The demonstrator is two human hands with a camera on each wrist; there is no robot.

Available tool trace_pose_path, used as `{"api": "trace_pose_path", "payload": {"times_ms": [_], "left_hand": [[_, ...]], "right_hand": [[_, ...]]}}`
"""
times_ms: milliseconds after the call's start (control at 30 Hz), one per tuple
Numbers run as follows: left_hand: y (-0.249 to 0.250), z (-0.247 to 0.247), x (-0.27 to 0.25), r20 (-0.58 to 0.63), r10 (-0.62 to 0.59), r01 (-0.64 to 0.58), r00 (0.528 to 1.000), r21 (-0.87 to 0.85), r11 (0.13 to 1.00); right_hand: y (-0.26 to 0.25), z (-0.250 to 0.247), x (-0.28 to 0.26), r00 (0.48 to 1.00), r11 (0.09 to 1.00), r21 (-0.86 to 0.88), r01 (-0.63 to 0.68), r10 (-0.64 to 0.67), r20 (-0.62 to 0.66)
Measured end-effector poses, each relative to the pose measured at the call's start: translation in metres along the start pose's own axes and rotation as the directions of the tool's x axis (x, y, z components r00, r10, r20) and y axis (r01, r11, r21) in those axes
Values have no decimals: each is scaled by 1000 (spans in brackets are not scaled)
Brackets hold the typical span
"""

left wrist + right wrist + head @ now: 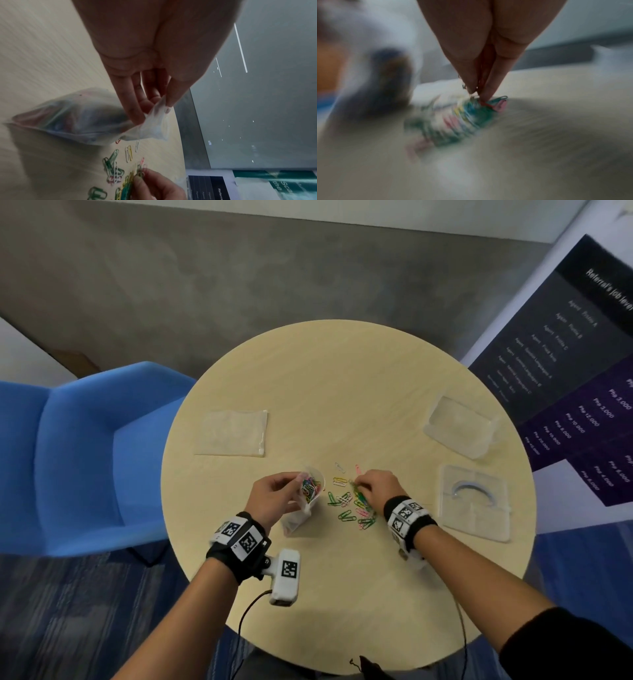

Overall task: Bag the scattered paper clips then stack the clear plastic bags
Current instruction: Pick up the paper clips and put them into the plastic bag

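Coloured paper clips (352, 505) lie scattered at the middle of the round table (342, 378). My left hand (277, 494) pinches the open rim of a clear plastic bag (308, 494) that holds several clips; in the left wrist view the bag (77, 116) rests on the table, its lip held between thumb and fingers (164, 102). My right hand (373, 484) pinches a bunch of clips (137, 175) at the pile's right side. The right wrist view is blurred, with my fingertips (486, 93) down on the clips (462, 116).
An empty clear bag (233, 433) lies flat at the table's left. Two clear plastic pieces sit at the right: a tray-like one (459, 426) and a flat one (474, 501). A blue chair (78, 453) stands left of the table; a printed banner (579, 371) is on the right.
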State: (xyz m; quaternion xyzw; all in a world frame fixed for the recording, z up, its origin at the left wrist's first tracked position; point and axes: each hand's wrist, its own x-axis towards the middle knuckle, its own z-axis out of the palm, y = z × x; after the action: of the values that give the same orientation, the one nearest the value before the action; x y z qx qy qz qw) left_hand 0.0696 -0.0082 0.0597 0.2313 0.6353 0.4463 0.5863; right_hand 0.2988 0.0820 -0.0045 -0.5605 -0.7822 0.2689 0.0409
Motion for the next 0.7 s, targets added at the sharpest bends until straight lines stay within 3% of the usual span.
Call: {"api": "trace_pose_path", "payload": {"times_ms": [33,67,100,167,200,233,267,300,333,400,433,467,600,633,700], "left_hand": [[-1,3,1,1,-3,3,1000,7,1000],[-1,5,1,4,-6,6,1000,14,1000],[-2,9,2,5,-9,9,1000,22,1000],[-3,15,2,3,-6,6,1000,31,999],[-3,18,2,2,0,-1,1000,35,999],[-4,21,1,4,9,-9,1000,37,999],[-4,22,1,8,21,-21,1000,39,999],[-5,23,-1,9,34,-35,999,39,999],[-5,23,-1,5,48,-48,999,38,998],[-4,21,-2,-15,70,-69,997,44,997],[-4,19,-2,-18,79,-78,997,54,995],[-4,18,-2,-18,90,-89,996,66,994],[-4,13,-1,-22,125,-122,992,104,987],[-3,12,0,-22,126,-123,992,109,986],[-3,7,1,-32,127,-122,991,120,985]], "right_hand": [[1,-3,-1,988,976,175,-134,144,-48],[-1,-6,-2,961,889,392,-236,273,-42],[-5,-8,-5,936,722,628,-290,350,30],[-26,-14,-11,926,268,918,-291,320,200],[-39,-17,-13,935,127,953,-274,269,233],[-51,-18,-15,949,70,965,-253,213,234],[-61,-17,-15,961,73,969,-235,164,221],[-69,-14,-14,969,136,965,-226,134,208],[-74,-13,-14,976,268,941,-209,115,184],[-81,-14,-12,992,652,749,-122,67,104],[-84,-16,-11,996,802,593,-76,30,87],[-89,-19,-11,996,890,455,-35,-6,89],[-110,-25,-7,987,991,132,39,-59,149],[-113,-26,-7,990,991,123,45,-61,127],[-110,-30,-7,999,959,282,31,-40,27]]}}
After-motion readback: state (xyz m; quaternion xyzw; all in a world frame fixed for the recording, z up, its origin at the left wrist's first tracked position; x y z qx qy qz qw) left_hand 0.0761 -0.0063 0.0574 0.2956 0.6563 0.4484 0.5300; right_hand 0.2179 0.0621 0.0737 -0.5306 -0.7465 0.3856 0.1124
